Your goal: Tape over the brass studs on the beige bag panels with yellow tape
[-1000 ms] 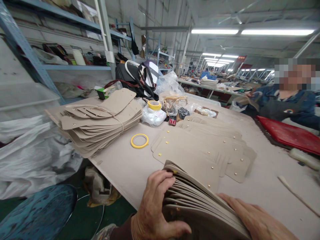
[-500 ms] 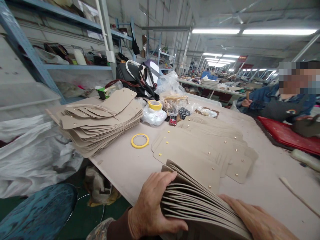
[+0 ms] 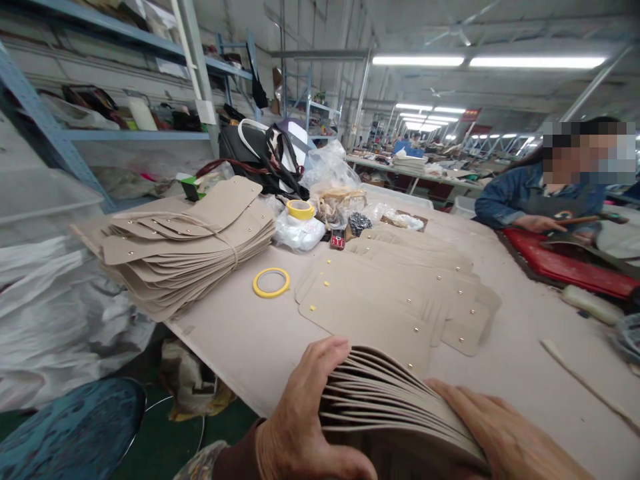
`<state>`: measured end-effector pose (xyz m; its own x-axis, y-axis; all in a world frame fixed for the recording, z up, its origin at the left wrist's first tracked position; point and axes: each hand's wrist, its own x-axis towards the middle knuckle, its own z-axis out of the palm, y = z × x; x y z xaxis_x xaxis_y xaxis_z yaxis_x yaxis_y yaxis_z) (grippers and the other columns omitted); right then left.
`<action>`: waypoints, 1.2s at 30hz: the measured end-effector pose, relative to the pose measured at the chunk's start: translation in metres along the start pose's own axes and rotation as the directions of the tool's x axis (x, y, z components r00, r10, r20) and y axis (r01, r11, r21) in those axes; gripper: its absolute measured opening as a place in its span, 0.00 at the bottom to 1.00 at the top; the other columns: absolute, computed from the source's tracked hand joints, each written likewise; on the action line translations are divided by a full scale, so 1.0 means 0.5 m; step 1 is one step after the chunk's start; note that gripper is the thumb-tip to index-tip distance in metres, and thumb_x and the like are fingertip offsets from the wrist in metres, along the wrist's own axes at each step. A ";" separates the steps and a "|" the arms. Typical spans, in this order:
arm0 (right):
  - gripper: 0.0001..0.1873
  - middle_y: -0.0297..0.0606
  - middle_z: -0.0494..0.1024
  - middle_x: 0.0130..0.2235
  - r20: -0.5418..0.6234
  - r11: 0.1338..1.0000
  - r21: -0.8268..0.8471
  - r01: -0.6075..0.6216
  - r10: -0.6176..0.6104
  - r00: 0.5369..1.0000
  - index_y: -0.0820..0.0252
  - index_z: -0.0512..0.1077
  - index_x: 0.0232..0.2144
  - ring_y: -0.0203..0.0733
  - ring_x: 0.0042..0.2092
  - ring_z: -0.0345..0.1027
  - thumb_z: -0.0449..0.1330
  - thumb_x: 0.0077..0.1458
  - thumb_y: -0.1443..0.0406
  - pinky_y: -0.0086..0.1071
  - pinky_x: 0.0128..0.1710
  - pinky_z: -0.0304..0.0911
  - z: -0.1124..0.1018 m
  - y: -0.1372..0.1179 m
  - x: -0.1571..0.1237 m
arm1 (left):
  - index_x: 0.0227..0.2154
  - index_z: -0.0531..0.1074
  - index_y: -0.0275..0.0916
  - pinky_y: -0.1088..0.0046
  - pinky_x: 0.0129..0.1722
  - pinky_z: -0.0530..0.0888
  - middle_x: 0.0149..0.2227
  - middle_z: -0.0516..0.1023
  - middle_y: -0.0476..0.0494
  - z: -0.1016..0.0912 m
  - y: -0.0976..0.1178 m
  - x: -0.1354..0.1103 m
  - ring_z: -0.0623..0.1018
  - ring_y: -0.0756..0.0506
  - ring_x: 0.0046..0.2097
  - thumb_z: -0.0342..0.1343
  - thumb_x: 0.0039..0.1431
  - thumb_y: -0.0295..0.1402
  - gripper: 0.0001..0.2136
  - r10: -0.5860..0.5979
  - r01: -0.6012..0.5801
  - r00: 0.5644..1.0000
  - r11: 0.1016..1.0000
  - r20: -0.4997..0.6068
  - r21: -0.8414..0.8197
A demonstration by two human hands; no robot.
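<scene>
Blue shelving (image 3: 140, 135) stands far beyond the left hand (image 3: 300, 413), holding a white container (image 3: 142, 113). Ahead of that hand sits a white plastic bag (image 3: 300, 234), contents unclear. Left fingers and thumb clasp one end of the beige panel stack (image 3: 390, 395) — edges fanned between both hands — while the right hand (image 3: 500, 427) rests along its right side, grip unclear.

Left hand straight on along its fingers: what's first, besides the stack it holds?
Most likely the overlapping beige panels lying on the table, just beyond the left hand; the depth between is unclear.
</scene>
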<state>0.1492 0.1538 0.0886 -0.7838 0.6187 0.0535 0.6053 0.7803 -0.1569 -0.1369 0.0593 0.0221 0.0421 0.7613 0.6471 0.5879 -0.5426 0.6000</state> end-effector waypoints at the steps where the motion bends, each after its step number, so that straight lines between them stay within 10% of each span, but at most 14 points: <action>1: 0.40 0.37 0.81 0.47 0.021 1.000 0.000 -0.022 0.022 1.000 0.51 0.70 0.55 0.53 0.44 0.77 0.59 0.34 0.72 0.41 0.43 0.76 -0.004 -0.007 0.002 | 0.64 0.50 0.41 0.50 0.58 0.67 0.58 0.63 0.29 0.001 -0.004 0.000 0.66 0.32 0.61 0.59 0.48 0.60 0.46 0.028 -0.028 1.000 0.999 0.004 -0.018; 10: 0.37 0.42 0.79 0.48 0.158 0.988 -0.025 -0.155 0.157 0.975 0.53 0.68 0.55 0.53 0.45 0.75 0.58 0.39 0.74 0.44 0.46 0.70 -0.010 -0.037 0.010 | 0.63 0.54 0.41 0.43 0.63 0.56 0.64 0.58 0.30 -0.053 0.089 0.084 0.58 0.29 0.65 0.67 0.45 0.51 0.45 -0.010 -0.126 0.948 0.906 0.318 0.404; 15: 0.26 0.43 0.78 0.45 0.118 0.984 -0.076 -0.162 0.170 0.978 0.59 0.71 0.47 0.52 0.46 0.72 0.60 0.41 0.73 0.47 0.51 0.65 -0.036 -0.058 0.014 | 0.62 0.57 0.31 0.47 0.59 0.60 0.57 0.68 0.26 0.059 0.162 0.142 0.68 0.30 0.58 0.68 0.46 0.44 0.43 -0.022 -0.284 0.800 0.866 0.599 0.411; 19: 0.43 0.52 0.66 0.60 -0.173 0.951 -0.156 -0.268 0.241 0.955 0.60 0.60 0.60 0.64 0.61 0.57 0.65 0.39 0.69 0.60 0.63 0.46 -0.036 -0.031 -0.063 | 0.59 0.61 0.34 0.54 0.49 0.70 0.47 0.73 0.33 0.124 0.147 0.147 0.74 0.36 0.46 0.56 0.55 0.24 0.27 -0.137 -0.275 0.762 0.816 0.633 0.508; 22: 0.50 0.50 0.52 0.67 -0.387 0.899 0.064 -0.434 0.423 0.819 0.54 0.46 0.66 0.64 0.67 0.45 0.65 0.45 0.65 0.59 0.63 0.47 0.005 0.011 -0.166 | 0.55 0.63 0.38 0.56 0.48 0.70 0.46 0.72 0.37 0.123 0.131 0.154 0.73 0.37 0.46 0.56 0.49 0.19 0.28 -0.146 -0.297 0.726 0.815 0.672 0.498; 25: 0.56 0.51 0.43 0.70 -0.328 0.746 0.482 -0.460 0.640 0.695 0.53 0.32 0.68 0.62 0.68 0.44 0.64 0.51 0.57 0.57 0.62 0.52 0.077 0.056 -0.244 | 0.53 0.65 0.41 0.57 0.46 0.71 0.44 0.73 0.40 0.113 0.136 0.173 0.73 0.38 0.44 0.57 0.48 0.18 0.27 -0.168 -0.288 0.691 0.828 0.703 0.481; 31: 0.74 0.59 0.36 0.70 -0.288 0.552 0.823 -0.134 0.610 0.738 0.57 0.24 0.67 0.65 0.69 0.34 0.60 0.34 0.32 0.56 0.65 0.44 0.163 0.072 -0.220 | 0.56 0.66 0.41 0.57 0.50 0.71 0.48 0.74 0.39 0.114 0.163 0.203 0.74 0.37 0.48 0.61 0.46 0.20 0.31 -0.284 -0.213 0.601 0.844 0.747 0.493; 36: 0.79 0.59 0.42 0.69 -0.239 0.513 0.848 -0.131 0.592 0.770 0.58 0.25 0.67 0.61 0.69 0.36 0.69 0.29 0.37 0.54 0.65 0.43 0.154 0.047 -0.176 | 0.57 0.65 0.44 0.58 0.49 0.71 0.48 0.74 0.40 0.119 0.149 0.202 0.74 0.37 0.48 0.58 0.45 0.18 0.34 -0.283 -0.208 0.612 0.843 0.739 0.496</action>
<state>0.2215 0.1108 0.0041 -0.2120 0.9598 0.1838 0.2952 0.2422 -0.9242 -0.0407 0.1169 0.1041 0.4561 0.8816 -0.1215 0.8873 -0.4401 0.1380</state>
